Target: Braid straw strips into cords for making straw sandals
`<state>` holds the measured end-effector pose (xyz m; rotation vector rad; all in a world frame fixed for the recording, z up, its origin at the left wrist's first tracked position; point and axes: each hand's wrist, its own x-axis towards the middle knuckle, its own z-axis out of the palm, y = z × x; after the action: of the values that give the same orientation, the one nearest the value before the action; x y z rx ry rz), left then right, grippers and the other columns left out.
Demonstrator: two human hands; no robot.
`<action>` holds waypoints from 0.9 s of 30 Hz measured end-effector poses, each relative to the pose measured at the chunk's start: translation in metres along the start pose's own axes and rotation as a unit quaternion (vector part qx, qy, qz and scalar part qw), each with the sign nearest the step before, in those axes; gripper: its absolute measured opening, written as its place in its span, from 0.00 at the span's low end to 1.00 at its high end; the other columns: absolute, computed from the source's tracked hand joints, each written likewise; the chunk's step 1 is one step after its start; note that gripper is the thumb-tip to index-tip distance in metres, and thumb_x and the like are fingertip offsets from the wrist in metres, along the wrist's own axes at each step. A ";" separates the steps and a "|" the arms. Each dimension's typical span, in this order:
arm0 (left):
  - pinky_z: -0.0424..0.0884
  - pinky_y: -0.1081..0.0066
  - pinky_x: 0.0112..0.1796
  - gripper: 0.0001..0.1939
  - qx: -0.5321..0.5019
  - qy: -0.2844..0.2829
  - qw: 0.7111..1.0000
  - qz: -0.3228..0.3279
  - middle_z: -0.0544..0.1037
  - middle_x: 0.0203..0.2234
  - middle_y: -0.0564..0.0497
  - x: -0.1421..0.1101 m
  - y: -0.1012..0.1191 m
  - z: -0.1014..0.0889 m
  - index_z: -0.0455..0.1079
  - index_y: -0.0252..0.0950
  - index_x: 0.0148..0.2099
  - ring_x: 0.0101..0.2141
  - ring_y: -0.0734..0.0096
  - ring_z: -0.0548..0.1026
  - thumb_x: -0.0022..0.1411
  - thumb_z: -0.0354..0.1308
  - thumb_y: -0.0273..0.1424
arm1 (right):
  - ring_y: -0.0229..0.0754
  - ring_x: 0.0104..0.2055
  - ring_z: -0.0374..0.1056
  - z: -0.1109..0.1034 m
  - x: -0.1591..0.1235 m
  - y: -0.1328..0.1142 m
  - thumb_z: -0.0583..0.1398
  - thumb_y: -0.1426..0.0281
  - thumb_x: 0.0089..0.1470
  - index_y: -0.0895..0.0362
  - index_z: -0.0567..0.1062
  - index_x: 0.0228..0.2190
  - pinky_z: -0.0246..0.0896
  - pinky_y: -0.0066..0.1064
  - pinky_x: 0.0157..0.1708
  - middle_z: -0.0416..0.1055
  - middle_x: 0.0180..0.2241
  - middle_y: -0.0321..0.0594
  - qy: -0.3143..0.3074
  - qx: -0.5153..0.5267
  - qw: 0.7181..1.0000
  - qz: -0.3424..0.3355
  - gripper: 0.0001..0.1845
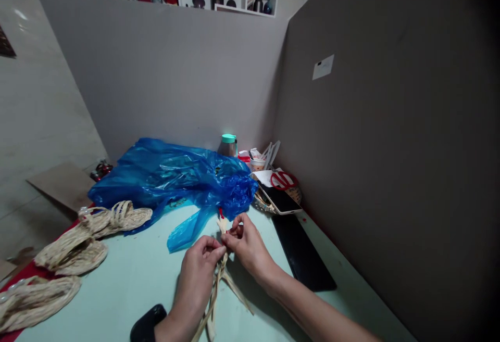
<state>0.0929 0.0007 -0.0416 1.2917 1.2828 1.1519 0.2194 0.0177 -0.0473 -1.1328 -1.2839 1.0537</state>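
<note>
Pale flat straw strands (214,300) run between my hands, partly plaited, with loose ends spreading over the table toward me. My left hand (200,266) pinches the strands between thumb and forefinger. Just above and to the right, my right hand (250,245) pinches the same strands, its other fingers curled. The far end of the strands shows a bit of red (221,213) beside the blue bag. A dark band (147,324) is around my left wrist. My fingers hide part of the plait.
A crumpled blue plastic bag (164,170) covers the table's back. Woven straw slippers (70,253) lie left. At right are a black flat slab (304,253) and a basket (262,205) bearing a phone (281,199) and red-handled scissors (284,179). A thermos (228,146) stands behind; partitions rise beyond.
</note>
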 end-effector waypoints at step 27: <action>0.69 0.70 0.34 0.13 -0.045 0.028 0.999 0.007 0.78 0.35 0.48 -0.010 0.011 0.002 0.72 0.37 0.41 0.35 0.61 0.76 0.54 0.59 0.37 | 0.37 0.29 0.63 -0.017 -0.004 -0.024 0.61 0.73 0.44 0.57 0.69 0.34 0.57 0.26 0.28 0.67 0.26 0.33 -0.142 -0.081 0.986 -0.025 0.11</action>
<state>0.0963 -0.0091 -0.0306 1.2115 1.2485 1.2501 0.2351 0.0093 -0.0237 -1.0926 -1.6396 1.1175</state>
